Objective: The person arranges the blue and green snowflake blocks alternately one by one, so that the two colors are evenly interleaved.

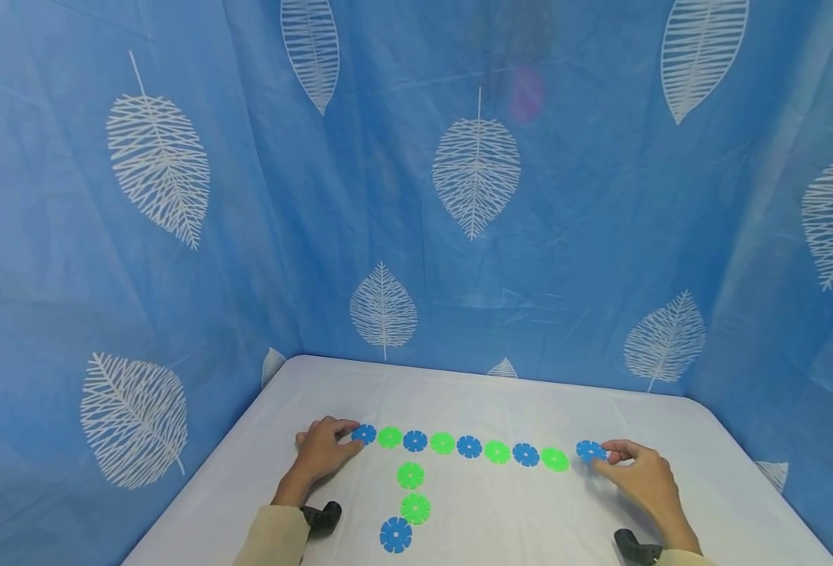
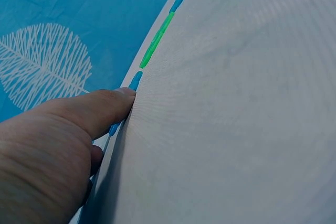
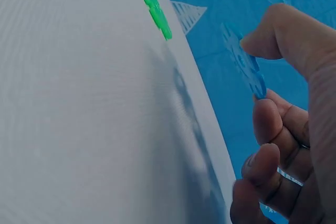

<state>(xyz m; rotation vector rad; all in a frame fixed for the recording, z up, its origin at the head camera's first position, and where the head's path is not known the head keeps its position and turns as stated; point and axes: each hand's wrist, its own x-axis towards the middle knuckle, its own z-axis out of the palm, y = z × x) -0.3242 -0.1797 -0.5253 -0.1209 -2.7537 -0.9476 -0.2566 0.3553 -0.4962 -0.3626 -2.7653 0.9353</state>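
A row of alternating blue and green notched plastic discs runs across the white table. At its left end my left hand point(image 1: 323, 448) grips a blue disc point(image 1: 364, 435) by the edge, the disc low at the table surface; the thumb point(image 2: 113, 106) covers part of it in the left wrist view. A green disc point(image 1: 390, 438) lies just right of it. Past the right end of the row, my right hand point(image 1: 639, 477) pinches another blue disc point(image 3: 244, 61) between thumb and fingers, raised above the table with a shadow below. The nearest disc to it is green point(image 1: 555, 460).
Nearer the front lie two loose green discs point(image 1: 410, 475) point(image 1: 416, 509) and a blue disc point(image 1: 396, 535). Behind and beside the white table point(image 1: 501, 519) hangs a blue curtain point(image 1: 572, 236) with white leaf prints. Each wrist wears a black device point(image 1: 322, 519).
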